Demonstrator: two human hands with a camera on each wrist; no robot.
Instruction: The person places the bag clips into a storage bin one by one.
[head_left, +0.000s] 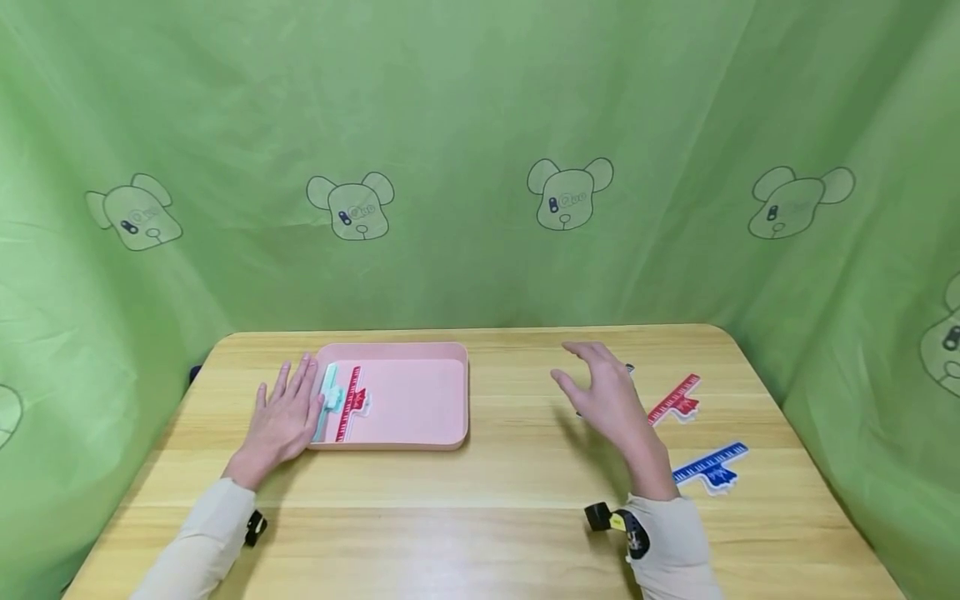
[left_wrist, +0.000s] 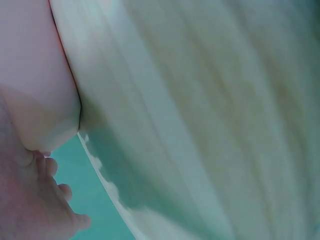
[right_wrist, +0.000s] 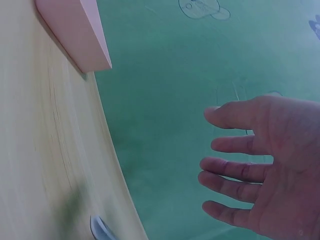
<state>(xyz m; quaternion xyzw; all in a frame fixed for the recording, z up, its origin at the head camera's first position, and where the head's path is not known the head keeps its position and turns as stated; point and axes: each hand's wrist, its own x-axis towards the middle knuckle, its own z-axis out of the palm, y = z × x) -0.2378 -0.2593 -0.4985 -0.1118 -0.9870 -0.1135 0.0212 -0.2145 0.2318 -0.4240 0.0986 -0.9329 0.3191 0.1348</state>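
Plainly, the left hand lay straight-fingered against the left edge of the pink tray, where a teal clip and a red clip pointed toward the far edge. The right hand, fingers relaxed and empty, hovered near a mostly hidden, slanted clip; curtain lettering was too faint to read.

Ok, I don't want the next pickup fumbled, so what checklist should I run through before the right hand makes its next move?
1. Right hand free: ok, it holds nothing, thumb and fingers apart.
2. Left hand at the left edge of the pink tray: ok, fingers straight.
3. Room in the tray: ok, the teal clip and red clip lie toward its left.
4. Blue clip and second red clip lying apart on the table: ok.
5. Full view of the item behind the right hand: not ok, mostly hidden.
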